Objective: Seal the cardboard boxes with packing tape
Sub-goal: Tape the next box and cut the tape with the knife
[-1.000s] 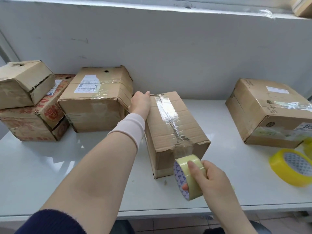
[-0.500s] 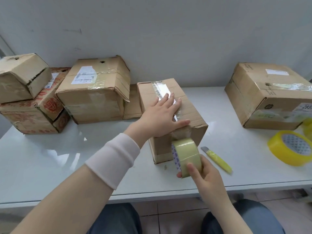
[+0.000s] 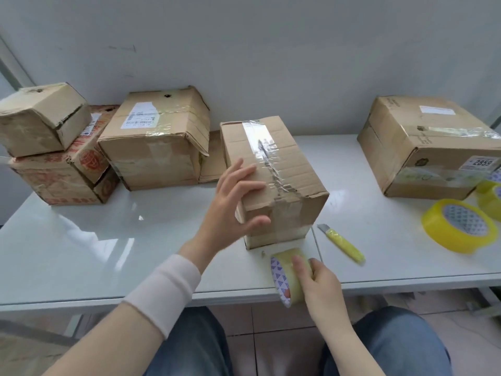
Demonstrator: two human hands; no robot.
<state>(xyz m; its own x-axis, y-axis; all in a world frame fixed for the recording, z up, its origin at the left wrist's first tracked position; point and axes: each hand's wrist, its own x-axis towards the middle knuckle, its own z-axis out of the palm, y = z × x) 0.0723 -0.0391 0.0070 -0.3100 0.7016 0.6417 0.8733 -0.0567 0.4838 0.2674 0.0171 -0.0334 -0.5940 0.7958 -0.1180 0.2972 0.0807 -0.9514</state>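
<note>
While right hand (image 3: 320, 283) grips tape roll (image 3: 284, 272) just before box (image 3: 287, 164), left hand (image 3: 233, 204) spreads over its near corner; likely light, crushable, so brace edges.

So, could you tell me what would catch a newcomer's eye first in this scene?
First the cardboard box in the middle of the table, a shiny tape strip running down its top, with the left hand spread at its near left corner. Just below, the right hand grips a clear tape roll whose tape runs up to the box's near face.
</note>
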